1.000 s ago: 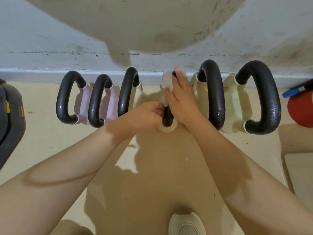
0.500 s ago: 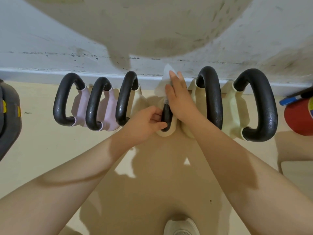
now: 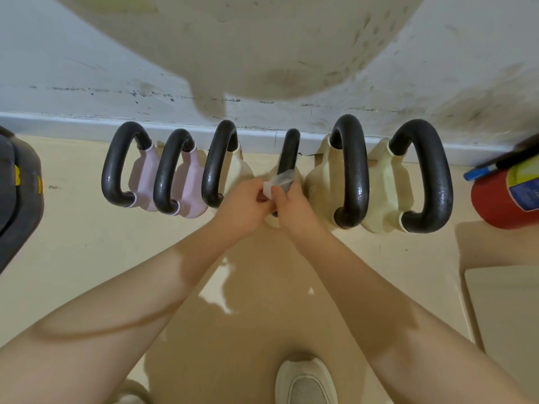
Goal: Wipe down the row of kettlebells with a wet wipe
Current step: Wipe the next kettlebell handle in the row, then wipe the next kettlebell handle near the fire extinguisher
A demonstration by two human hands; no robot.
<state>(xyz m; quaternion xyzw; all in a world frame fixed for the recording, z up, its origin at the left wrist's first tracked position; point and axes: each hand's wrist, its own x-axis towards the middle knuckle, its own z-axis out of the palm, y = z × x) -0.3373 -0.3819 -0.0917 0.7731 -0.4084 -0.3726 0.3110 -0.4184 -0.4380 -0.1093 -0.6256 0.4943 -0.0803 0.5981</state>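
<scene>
Six kettlebells stand in a row on the floor (image 3: pixel 87 258) along the wall, and both hands meet at the fourth kettlebell (image 3: pixel 290 153) from the left, low on its black handle. The right hand (image 3: pixel 291 204) has its fingers curled around the near end of that handle with the wet wipe (image 3: pixel 277 182) bunched between them and the bar; the left hand (image 3: pixel 243 204) pinches a loose corner of the same wipe, its fingers together on it. The main risk, as I judge it, is that the wipe is crumpled into a small wad, so it may cover only a strip of the handle and leave the far curve and the cream body untouched. Two hands tugging at one thin sheet could also tear it. The neighbouring cream kettlebell (image 3: pixel 348 173) stands just beside the right wrist, so a broad stroke might knock knuckles against it. The wet-looking floor near the shoe (image 3: pixel 306 380) might be slippery.
</scene>
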